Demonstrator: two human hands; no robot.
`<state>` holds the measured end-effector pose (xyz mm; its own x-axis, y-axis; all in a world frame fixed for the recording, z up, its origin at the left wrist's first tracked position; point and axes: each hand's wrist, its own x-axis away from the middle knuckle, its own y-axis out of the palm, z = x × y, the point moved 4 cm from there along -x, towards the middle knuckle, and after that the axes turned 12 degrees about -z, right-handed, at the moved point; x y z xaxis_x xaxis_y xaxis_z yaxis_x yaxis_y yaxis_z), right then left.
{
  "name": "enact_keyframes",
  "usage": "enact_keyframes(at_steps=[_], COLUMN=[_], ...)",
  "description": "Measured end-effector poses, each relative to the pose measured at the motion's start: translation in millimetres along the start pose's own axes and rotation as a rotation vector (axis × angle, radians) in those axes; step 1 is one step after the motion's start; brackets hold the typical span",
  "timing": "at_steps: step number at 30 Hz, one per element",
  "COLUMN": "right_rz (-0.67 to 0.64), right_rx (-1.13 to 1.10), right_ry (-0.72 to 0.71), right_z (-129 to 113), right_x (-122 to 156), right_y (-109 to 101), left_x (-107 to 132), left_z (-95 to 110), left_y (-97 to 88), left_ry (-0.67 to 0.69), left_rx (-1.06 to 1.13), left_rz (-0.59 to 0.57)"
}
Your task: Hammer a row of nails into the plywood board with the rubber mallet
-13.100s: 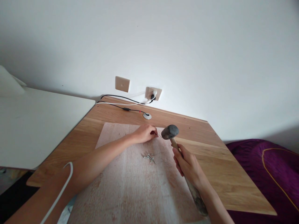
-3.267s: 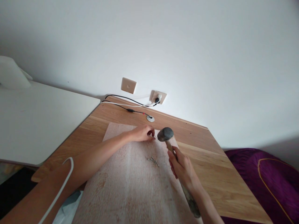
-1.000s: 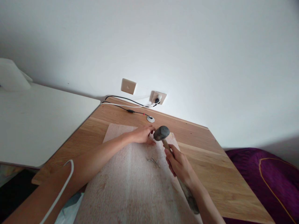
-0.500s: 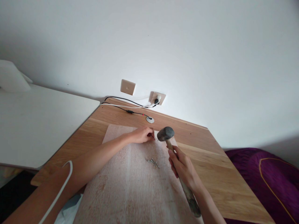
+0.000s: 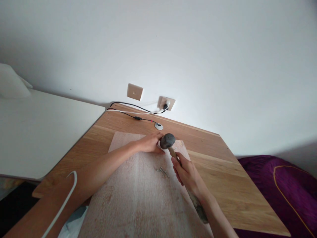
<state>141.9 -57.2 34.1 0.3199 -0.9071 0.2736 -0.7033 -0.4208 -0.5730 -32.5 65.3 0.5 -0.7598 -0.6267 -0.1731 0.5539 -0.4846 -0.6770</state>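
Observation:
My right hand [image 5: 184, 170] is wrapped round the wooden handle of a mallet [image 5: 167, 141] with a dark, rounded head. That head is right against the fingers of my left hand [image 5: 150, 142] near the far end of a pale wooden board [image 5: 138, 185], and it covers the fingertips. My left hand is closed in a pinch on a nail, which the mallet head hides. Several loose nails [image 5: 162, 171] lie crossed on the board, nearer to me. A thin nail [image 5: 175, 149] seems to stand in the board just right of the mallet head.
The board lies on a wooden desk [image 5: 223, 185] against a white wall. Black and white cables [image 5: 133, 112] run along the desk's back edge to a wall socket [image 5: 166, 103]. A white table [image 5: 49, 132] adjoins on the left. Purple fabric [image 5: 284, 188] bulges at the right.
The mallet and my right hand have moved left, bringing the mallet head over my left fingertips. My left hand stays in about the same place. The loose nails have not moved.

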Motion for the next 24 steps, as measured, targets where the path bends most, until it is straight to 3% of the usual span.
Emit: enact_keyframes(at_steps=[10, 24], right_rz=[0.047, 0.092], right_rx=[0.012, -0.065], right_ry=[0.026, -0.009], right_z=[2.3, 5.4], right_x=[0.1, 4.7], right_y=[-5.0, -9.1], left_x=[-1.3, -3.4], left_z=[0.4, 0.9], left_y=[1.0, 3.1], left_ry=[-0.042, 0.006], left_rx=[-0.023, -0.024], left_rz=[-0.045, -0.113])
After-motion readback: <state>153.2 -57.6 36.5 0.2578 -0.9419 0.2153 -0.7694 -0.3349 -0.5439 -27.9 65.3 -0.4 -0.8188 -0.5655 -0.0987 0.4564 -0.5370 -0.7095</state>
